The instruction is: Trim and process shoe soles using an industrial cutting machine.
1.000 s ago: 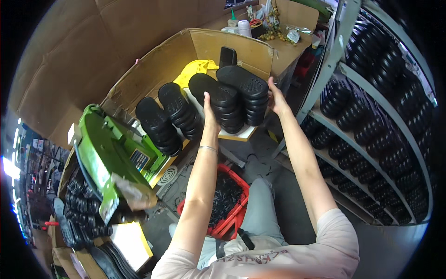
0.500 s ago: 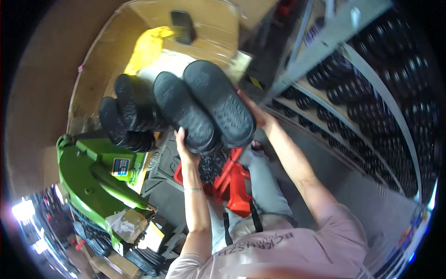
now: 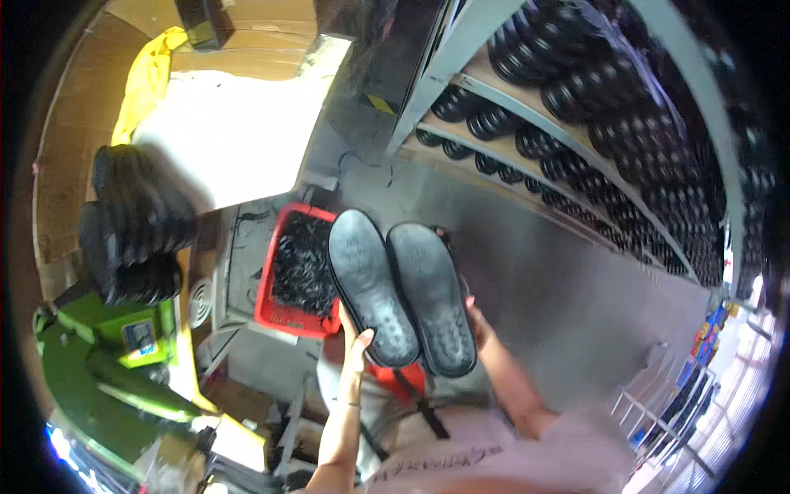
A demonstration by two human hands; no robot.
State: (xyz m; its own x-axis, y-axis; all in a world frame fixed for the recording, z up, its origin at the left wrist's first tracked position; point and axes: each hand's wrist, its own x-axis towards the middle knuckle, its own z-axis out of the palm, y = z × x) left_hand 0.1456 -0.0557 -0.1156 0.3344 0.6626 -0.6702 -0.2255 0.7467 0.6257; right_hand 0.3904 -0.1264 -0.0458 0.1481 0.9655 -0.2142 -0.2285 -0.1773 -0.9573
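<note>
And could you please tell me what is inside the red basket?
The red basket holds a heap of black scraps; they cover its bottom, so anything beneath them cannot be seen.

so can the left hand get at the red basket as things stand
Probably not straight away: the left hand looks close to the red basket, and much of the rim is uncovered, but its grip is taken up by the black soles, so it would likely need freeing first.

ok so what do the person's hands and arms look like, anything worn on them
The left hand and right hand are both bare, without gloves. A thin band circles the left wrist; none shows on the right. The right arm has a short, pale pinkish sleeve.
</note>
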